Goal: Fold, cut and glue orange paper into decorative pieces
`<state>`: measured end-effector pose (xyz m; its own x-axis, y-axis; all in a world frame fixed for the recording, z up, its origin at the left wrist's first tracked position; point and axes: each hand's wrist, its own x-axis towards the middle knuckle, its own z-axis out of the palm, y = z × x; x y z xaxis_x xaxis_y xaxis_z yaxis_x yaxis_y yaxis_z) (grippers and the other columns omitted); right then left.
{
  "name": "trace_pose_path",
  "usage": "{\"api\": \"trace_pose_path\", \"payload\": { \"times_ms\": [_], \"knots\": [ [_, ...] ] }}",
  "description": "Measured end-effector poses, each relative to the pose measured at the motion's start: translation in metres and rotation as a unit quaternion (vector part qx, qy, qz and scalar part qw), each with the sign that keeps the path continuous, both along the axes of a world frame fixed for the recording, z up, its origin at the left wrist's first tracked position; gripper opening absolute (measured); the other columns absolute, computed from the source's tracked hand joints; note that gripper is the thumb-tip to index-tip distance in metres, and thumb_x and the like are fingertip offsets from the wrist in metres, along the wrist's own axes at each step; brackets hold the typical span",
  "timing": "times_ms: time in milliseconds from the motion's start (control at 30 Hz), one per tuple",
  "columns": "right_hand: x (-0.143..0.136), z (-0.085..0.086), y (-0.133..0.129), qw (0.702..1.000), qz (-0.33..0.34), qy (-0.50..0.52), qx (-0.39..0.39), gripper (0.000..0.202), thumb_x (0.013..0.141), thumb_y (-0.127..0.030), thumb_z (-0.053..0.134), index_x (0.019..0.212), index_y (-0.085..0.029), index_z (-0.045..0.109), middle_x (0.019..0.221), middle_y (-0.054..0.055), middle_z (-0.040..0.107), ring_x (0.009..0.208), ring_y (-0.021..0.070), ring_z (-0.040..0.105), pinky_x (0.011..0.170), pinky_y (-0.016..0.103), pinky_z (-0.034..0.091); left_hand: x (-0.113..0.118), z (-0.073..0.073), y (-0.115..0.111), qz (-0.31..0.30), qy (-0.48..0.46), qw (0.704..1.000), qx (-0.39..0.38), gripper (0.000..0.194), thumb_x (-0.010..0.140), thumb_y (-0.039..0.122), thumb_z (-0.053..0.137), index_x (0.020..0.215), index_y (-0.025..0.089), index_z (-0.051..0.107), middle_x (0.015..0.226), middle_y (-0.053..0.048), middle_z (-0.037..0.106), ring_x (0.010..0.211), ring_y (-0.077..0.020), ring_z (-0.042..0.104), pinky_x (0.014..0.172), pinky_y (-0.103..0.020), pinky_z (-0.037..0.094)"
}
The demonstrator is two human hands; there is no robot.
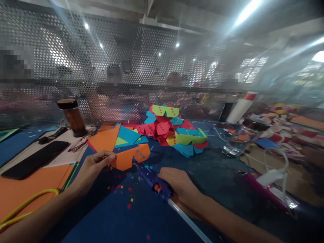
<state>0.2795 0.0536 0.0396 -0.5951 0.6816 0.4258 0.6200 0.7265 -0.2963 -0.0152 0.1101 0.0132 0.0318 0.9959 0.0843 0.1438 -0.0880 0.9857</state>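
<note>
Clear glue stick (187, 219), nearest item: running from the rear of the blue glue gun (149, 177) toward you. Right hand (179, 184), one: you are gripping the gun's body, fingers wrapped around it. Left hand (92, 168), one: you are pinching the left end of an orange paper piece (123, 161), thumb and fingers clamped together on it. Piece's position: being held above the table (106, 222), beside the gun's tip; blur is leaving actual contact uncertain. Blue dots (140, 154): showing on the right half only, so you appear to be about halfway through this piece. Loose paper bits (130, 189), several colours: lying scattered below, leaving some stock unused. Heap of dotted pieces (163, 128), red, green and blue: resting beyond, seemingly completed. Overlapping paper shapes (105, 140), orange and blue: lying behind your left hand, their large faces showing no dots, probably outstanding. Outer items: black phone (36, 160) and brown jar (74, 119) standing by on the left, clear jar (235, 143) on the right.
</note>
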Motion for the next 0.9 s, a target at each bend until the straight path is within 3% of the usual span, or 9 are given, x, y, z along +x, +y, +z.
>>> {"api": "trace_pose_path", "payload": {
  "times_ms": [200,400,633,900],
  "knots": [
    [-0.005,-0.006,0.003,1.000,0.004,0.007,0.007,0.022,0.096,-0.032,0.048,0.080,-0.020,0.056,0.069,0.000,0.057,0.060,0.0133,0.051,0.057,0.025,0.034,0.006,0.007,0.000,0.001,0.012,1.000,0.004,0.034,0.071,0.051,0.074,0.077,0.018,0.073,0.056,0.002,0.059,0.053,-0.0138,0.052,0.054,-0.024,0.038],
    [-0.017,-0.012,0.006,1.000,-0.008,0.025,0.001,0.011,0.084,-0.021,0.058,0.078,-0.021,0.050,0.071,-0.001,0.055,0.061,0.0134,0.050,0.058,0.025,0.034,0.009,0.013,-0.003,-0.019,0.019,1.000,0.009,0.033,0.070,0.051,0.072,0.076,0.018,0.073,0.058,0.000,0.064,0.057,-0.0169,0.059,0.057,-0.026,0.044],
    [-0.025,-0.021,0.009,0.998,0.003,0.049,0.032,0.012,0.088,-0.026,0.046,0.078,-0.022,0.050,0.067,0.000,0.054,0.059,0.0148,0.048,0.056,0.027,0.033,0.008,0.015,-0.006,-0.039,0.025,0.999,-0.014,0.033,0.073,0.051,0.072,0.077,0.019,0.074,0.060,-0.001,0.064,0.058,-0.0167,0.058,0.058,-0.026,0.043],
    [-0.017,-0.020,0.005,0.999,0.019,0.039,0.024,0.010,0.088,-0.026,0.047,0.079,-0.021,0.049,0.069,0.001,0.056,0.060,0.0150,0.050,0.057,0.027,0.034,0.008,0.015,-0.007,-0.048,0.016,0.999,-0.005,0.030,0.074,0.050,0.071,0.076,0.021,0.074,0.060,0.000,0.063,0.059,-0.0169,0.057,0.060,-0.026,0.042]
  ]
}}
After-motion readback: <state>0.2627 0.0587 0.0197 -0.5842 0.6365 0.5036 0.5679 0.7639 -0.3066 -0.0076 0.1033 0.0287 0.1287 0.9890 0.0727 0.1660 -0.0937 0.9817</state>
